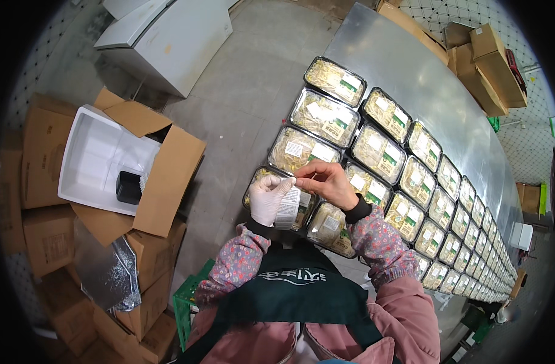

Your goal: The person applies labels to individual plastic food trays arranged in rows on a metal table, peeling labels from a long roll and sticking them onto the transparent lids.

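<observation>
Head view, looking down. The gloved left hand carries a strip of white labels that hangs from its fingers, its grip pinching the strip's upper end; the bare right hand meets it at the same point, thumb and forefinger pressed together on the top label, apparently so that one label can be peeled away while the strip is kept taut. Both hands are raised just above the nearest clear tray of pale sprouts, at the near end of the counter, which keeps the label close to the film lid below. The trays lie touching in two long rows running away to the right, most already bearing a white and a green label on the lid, so the row order shows which are dressed. To the left, well apart on the floor, an open cardboard box holds a white foam liner, with more boxes stacked around it
</observation>
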Motion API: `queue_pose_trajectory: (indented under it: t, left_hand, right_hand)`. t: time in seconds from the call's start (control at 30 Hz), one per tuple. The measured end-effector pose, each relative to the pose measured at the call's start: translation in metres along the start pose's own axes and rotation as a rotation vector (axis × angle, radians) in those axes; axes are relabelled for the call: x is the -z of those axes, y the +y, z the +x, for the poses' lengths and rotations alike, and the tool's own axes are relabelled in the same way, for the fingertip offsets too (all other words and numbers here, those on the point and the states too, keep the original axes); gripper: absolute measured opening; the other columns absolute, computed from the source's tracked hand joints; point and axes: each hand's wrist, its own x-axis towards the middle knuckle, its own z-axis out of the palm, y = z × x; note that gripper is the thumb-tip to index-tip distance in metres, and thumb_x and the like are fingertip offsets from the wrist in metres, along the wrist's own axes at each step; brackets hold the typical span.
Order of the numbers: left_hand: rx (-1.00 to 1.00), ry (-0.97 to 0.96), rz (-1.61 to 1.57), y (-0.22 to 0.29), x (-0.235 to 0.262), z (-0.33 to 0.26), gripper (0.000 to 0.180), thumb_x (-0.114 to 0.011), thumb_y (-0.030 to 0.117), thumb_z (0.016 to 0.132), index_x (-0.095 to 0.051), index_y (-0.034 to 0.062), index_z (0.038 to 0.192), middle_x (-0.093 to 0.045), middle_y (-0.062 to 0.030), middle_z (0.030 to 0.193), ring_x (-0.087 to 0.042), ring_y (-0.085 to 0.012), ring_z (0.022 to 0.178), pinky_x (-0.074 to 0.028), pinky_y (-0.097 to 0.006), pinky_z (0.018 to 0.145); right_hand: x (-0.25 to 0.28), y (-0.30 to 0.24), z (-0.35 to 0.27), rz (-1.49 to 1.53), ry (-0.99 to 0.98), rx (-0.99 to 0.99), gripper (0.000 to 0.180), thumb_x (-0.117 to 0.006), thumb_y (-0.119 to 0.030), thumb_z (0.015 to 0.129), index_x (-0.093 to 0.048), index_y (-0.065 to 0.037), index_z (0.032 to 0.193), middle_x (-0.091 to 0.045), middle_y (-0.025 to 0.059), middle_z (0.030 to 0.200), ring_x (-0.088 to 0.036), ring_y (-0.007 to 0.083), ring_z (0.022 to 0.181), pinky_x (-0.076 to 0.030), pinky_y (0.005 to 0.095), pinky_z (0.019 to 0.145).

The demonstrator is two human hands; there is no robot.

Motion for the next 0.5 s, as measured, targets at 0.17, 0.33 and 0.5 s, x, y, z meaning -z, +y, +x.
queue_pose_trajectory:
  t: [0.17, 0.33, 0.5]
  left_hand:
    - [-0.108, -0.069, 0.067, 0.008, -0.007, -0.003, 0.021, -0.059, -0.001, 0.084, -0.061, -0.0022, 0.105, -0.063, -0.0070, 0.096, -0.059, -0.0104, 0.087, -0.048, -0.022, 0.077]
    - [-0.149, 0.014, 0.151, 0.000, -0.002, -0.004, 0.015, -0.061, -0.001, 0.083, -0.064, -0.0031, 0.097, -0.064, -0.0055, 0.089, -0.059, -0.0084, 0.080, -0.047, -0.021, 0.072]
    - [-0.046, 0.096, 0.198, -0.004, 0.004, -0.002, 0.008, -0.067, 0.003, 0.080, -0.063, -0.0013, 0.076, -0.063, -0.0022, 0.073, -0.057, -0.0062, 0.064, -0.046, -0.020, 0.058]
  right_hand:
    - [0.002, 0.007, 0.005, 0.071, -0.004, -0.182, 0.021, -0.068, -0.013, 0.081, -0.065, -0.002, 0.099, -0.062, 0.0001, 0.078, -0.052, 0.0037, 0.063, -0.041, 0.0182, 0.053]
    - [-0.005, 0.016, 0.006, -0.057, 0.075, 0.008, 0.016, -0.070, -0.012, 0.079, -0.067, 0.000, 0.090, -0.059, 0.0000, 0.079, -0.053, 0.0052, 0.064, -0.041, 0.0180, 0.055]
    - [-0.008, 0.013, 0.007, -0.156, 0.150, 0.164, 0.014, -0.070, -0.008, 0.078, -0.067, 0.000, 0.088, -0.059, 0.0021, 0.079, -0.054, 0.0065, 0.066, -0.043, 0.0192, 0.058]
